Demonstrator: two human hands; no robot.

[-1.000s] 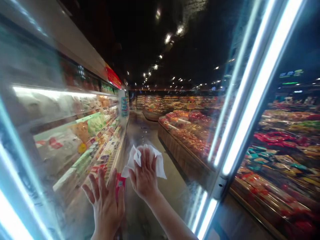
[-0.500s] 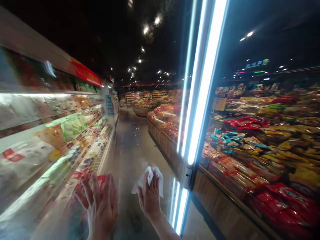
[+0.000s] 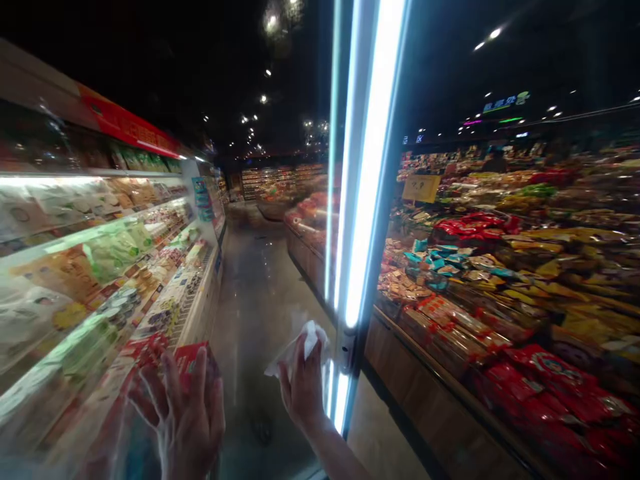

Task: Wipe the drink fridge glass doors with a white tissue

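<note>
Left hand [image 3: 183,417] flat and upright, fingers [image 3: 170,393] spread, back of the hand toward the camera, wrist cut off by the lower edge. Right hand [image 3: 303,390] well apart, fingers together and pointing up, bare forearm [image 3: 335,453] slanting to the lower right.

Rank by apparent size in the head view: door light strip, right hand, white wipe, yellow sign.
1. Door light strip
2. Right hand and white wipe: look alike, wipe partly hidden, so unranked
3. Yellow sign: smallest as seen, but farther from the camera

A supermarket aisle [image 3: 257,313], glass-doored display case [image 3: 203,200], shelved packaged foods [image 3: 105,260], wooden snack counters [image 3: 400,353]
</note>
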